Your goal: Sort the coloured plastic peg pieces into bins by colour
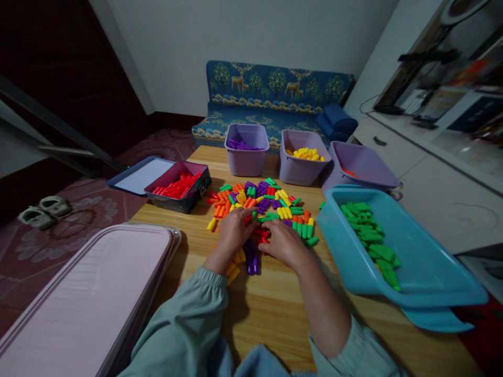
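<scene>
A heap of small plastic pegs [271, 201] in orange, purple, green, yellow and red lies on the wooden table [275, 309]. My left hand [232, 230] rests on the near left side of the heap, fingers curled over red pegs. Beside it, my right hand [283, 242] lies over the pegs with its fingers bent down onto them. What either hand grips is hidden beneath the fingers. Purple pegs [251, 259] lie between my wrists.
A dark box of red pegs [177, 186] stands at the left. At the back stand lilac bins with purple pegs [245, 149], yellow pegs [302, 157] and an orange piece [359, 167]. A blue tray of green pegs [393, 246] is at the right, a pink lid [86, 293] at the near left.
</scene>
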Action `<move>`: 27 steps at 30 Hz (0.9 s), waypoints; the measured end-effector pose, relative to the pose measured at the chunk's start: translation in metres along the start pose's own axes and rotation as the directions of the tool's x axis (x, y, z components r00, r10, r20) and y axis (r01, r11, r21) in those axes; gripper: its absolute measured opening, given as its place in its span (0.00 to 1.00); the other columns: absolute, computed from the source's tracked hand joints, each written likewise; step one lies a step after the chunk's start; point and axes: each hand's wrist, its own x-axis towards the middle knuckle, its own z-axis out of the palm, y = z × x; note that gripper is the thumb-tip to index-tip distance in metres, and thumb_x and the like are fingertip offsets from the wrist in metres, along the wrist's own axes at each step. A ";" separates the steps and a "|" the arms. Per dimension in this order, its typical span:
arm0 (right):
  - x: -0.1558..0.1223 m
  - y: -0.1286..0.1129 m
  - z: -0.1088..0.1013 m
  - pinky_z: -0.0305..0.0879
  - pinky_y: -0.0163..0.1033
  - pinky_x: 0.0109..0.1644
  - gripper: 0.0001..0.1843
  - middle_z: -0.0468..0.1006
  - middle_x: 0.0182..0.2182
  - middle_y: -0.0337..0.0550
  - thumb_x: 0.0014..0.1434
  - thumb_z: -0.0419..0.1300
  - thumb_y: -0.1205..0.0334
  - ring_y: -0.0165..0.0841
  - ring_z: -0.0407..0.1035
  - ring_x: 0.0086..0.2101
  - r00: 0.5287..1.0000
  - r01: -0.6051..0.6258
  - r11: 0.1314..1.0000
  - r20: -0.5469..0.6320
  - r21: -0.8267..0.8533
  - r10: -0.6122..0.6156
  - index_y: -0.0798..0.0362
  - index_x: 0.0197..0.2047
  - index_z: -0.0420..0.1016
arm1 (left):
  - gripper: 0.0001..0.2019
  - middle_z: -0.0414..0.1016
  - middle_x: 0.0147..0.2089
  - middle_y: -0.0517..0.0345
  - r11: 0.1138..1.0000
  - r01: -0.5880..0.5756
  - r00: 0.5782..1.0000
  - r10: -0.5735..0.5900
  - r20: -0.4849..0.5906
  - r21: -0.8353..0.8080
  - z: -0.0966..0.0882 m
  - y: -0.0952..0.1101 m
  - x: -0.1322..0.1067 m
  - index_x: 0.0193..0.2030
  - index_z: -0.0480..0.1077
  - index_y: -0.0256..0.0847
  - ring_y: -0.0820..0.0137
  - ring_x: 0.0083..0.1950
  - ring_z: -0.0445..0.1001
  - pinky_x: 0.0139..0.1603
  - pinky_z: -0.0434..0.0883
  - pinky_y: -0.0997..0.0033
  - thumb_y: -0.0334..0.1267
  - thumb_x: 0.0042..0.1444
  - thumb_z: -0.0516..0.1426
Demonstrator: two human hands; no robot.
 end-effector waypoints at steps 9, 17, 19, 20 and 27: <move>-0.001 -0.007 0.003 0.63 0.39 0.42 0.17 0.80 0.41 0.51 0.54 0.56 0.66 0.41 0.74 0.42 0.998 -0.065 0.994 -0.022 -0.092 0.063 0.56 0.48 0.72 | 0.10 0.77 0.43 0.52 0.969 -0.191 0.977 0.173 -0.122 -0.159 0.005 -0.003 0.003 0.44 0.79 0.41 0.65 0.45 0.75 0.48 0.71 0.65 0.33 0.56 0.61; 0.009 0.003 -0.002 0.63 0.37 0.38 0.19 0.80 0.36 0.45 0.52 0.61 0.61 0.37 0.73 0.35 0.969 -0.097 0.970 -0.203 0.224 0.144 0.52 0.49 0.73 | 0.14 0.79 0.46 0.50 0.959 -0.205 0.978 0.211 0.009 -0.198 0.005 0.003 0.001 0.49 0.77 0.40 0.63 0.48 0.75 0.49 0.71 0.65 0.31 0.56 0.58; 0.011 0.005 0.002 0.64 0.37 0.39 0.17 0.80 0.35 0.43 0.51 0.62 0.62 0.35 0.72 0.35 0.966 -0.048 0.947 -0.227 0.318 0.125 0.52 0.45 0.74 | 0.17 0.79 0.46 0.49 0.957 -0.209 0.974 0.221 0.039 -0.201 0.007 0.002 0.000 0.51 0.76 0.40 0.63 0.48 0.76 0.50 0.71 0.65 0.28 0.56 0.56; 0.012 0.006 0.004 0.65 0.37 0.39 0.16 0.79 0.35 0.42 0.50 0.63 0.63 0.34 0.72 0.34 0.964 -0.022 0.928 -0.236 0.372 0.118 0.53 0.44 0.74 | 0.17 0.79 0.46 0.49 0.958 -0.204 0.974 0.219 0.054 -0.202 0.007 0.001 0.000 0.51 0.76 0.39 0.62 0.47 0.76 0.49 0.71 0.65 0.27 0.56 0.55; 0.015 0.008 0.013 0.69 0.34 0.27 0.19 0.76 0.33 0.41 0.49 0.64 0.55 0.31 0.71 0.29 0.982 0.043 0.532 -0.135 0.845 0.134 0.55 0.43 0.74 | 0.17 0.81 0.40 0.49 0.955 -0.166 0.980 0.188 0.068 -0.244 0.009 0.001 0.002 0.52 0.76 0.37 0.63 0.41 0.78 0.41 0.71 0.67 0.30 0.60 0.52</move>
